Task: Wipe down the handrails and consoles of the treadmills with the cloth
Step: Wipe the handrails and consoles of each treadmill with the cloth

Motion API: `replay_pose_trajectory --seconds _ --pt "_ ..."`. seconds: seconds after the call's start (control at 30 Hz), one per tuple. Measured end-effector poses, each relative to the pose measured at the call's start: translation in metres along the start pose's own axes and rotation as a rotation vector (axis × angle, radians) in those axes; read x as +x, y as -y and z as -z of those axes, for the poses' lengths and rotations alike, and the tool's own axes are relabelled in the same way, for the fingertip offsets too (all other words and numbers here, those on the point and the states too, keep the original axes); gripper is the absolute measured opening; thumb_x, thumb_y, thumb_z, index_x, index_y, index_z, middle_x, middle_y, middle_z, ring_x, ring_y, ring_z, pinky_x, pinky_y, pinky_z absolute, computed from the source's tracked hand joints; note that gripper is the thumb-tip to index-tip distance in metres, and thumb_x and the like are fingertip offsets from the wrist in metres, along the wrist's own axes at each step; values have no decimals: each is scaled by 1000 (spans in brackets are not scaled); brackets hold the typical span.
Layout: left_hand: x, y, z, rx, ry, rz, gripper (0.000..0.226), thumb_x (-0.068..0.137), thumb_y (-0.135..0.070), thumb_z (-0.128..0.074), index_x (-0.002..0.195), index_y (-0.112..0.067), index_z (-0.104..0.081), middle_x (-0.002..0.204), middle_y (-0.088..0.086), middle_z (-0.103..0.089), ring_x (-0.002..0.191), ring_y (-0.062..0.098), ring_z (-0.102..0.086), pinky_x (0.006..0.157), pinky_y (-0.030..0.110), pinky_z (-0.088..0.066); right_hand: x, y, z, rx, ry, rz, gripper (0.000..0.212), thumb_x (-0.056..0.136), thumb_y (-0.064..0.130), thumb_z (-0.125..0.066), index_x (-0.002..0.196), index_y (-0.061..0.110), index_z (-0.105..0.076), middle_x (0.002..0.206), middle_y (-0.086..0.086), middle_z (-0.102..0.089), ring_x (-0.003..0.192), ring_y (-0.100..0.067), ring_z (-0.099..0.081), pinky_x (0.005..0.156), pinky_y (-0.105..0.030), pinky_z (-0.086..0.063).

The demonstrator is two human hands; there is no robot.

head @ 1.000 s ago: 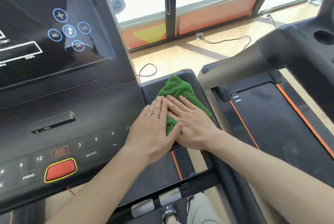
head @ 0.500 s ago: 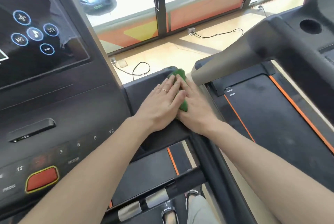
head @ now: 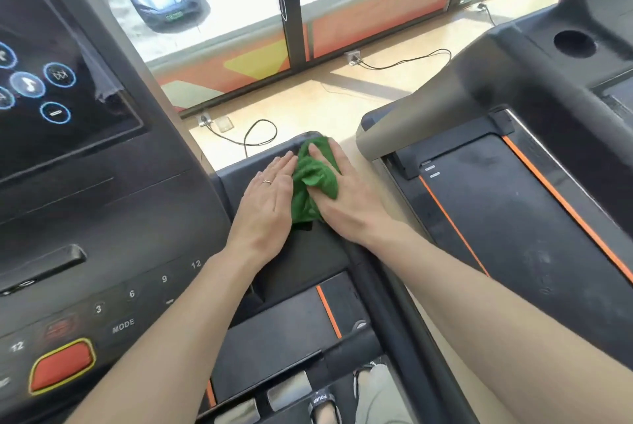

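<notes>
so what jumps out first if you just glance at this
The bright green cloth stands out at once, bunched on the black side tray right of the console, with the left hand flat beside it and the right hand pressing on it. Next come the red stop button at lower left and the glowing blue icons on the screen at upper left.

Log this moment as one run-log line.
step: wiping console side tray | cloth: bunched under right hand | left hand: flat beside cloth
</notes>
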State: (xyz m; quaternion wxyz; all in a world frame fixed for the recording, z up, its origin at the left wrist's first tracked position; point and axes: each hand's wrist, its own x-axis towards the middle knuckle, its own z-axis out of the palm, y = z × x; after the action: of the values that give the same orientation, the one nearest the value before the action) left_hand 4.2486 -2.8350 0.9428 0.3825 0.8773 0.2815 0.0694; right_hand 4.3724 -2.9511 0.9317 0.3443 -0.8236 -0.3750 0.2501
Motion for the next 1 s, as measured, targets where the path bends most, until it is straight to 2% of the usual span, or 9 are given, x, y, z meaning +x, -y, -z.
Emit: replay_pose_trajectory --seconds 0.17,0.27,0.33,0.47,0.63,0.7,0.83,0.93,1.0 --pt "-3 -5 -12 319 -34 -14 53 110 -36 -11 162 -28 -8 168 -15 -5 152 -5 4 125 25 4 60 -6 0 361 45 -126 64 83 65 -48 145 58 -34 154 21 -41 140 -10 -42 119 -41 -30" --pt "-6 -4 -20 448 -52 -22 54 109 -39 -8 161 -27 -2 168 -15 3 152 -2 9 126 29 4 12 -33 -6 464 55 -253 62 79 80 -49 135 54 -51 135 20 -61 128 -9 -54 115 -41 -37" --pt "-7 -4 -24 492 -67 -26 55 108 -39 -6 161 -27 -1 168 -14 5 153 0 10 126 30 4 -48 -56 -5 620 33 -404 76 68 92 -54 126 44 -64 128 17 -67 124 -9 -59 116 -42 -37" --pt "-6 -2 -28 537 -88 -22 56 108 -41 -5 161 -26 3 167 -14 9 152 1 13 127 32 4 -163 -79 1 790 110 -531 45 91 55 -58 122 24 -69 125 7 -71 120 -8 -64 114 -33 -38" --pt "-7 -3 -30 549 -97 -23 58 106 -40 -2 161 -26 3 167 -13 9 152 1 13 126 31 5 -119 -57 6 785 65 -566 36 86 62 -65 112 37 -70 124 14 -70 118 -3 -62 117 -35 -36" --pt "-6 -3 -29 542 -103 -25 59 104 -39 -1 161 -26 2 167 -13 8 153 1 12 126 31 5 -59 -39 9 774 57 -487 43 84 64 -61 114 34 -70 126 12 -69 120 -5 -61 118 -36 -36" --pt "-5 -2 -30 561 -115 -18 57 106 -35 -6 162 -25 0 168 -12 6 153 2 10 127 31 4 24 -1 19 663 73 -350 46 103 53 -43 133 23 -60 131 5 -63 118 -10 -57 109 -28 -38" --pt "-5 -1 -31 564 -113 -21 56 107 -34 -8 162 -24 -2 168 -12 4 154 2 8 127 33 2 20 -3 13 549 102 -390 68 85 74 -45 135 30 -60 130 9 -65 119 -11 -59 112 -36 -39" --pt "-5 0 -31 566 -117 -24 57 106 -35 -6 162 -23 -3 168 -11 4 154 3 8 127 33 1 -16 -18 1 459 77 -333 69 79 77 -46 138 42 -53 133 17 -62 125 -10 -57 113 -42 -41"
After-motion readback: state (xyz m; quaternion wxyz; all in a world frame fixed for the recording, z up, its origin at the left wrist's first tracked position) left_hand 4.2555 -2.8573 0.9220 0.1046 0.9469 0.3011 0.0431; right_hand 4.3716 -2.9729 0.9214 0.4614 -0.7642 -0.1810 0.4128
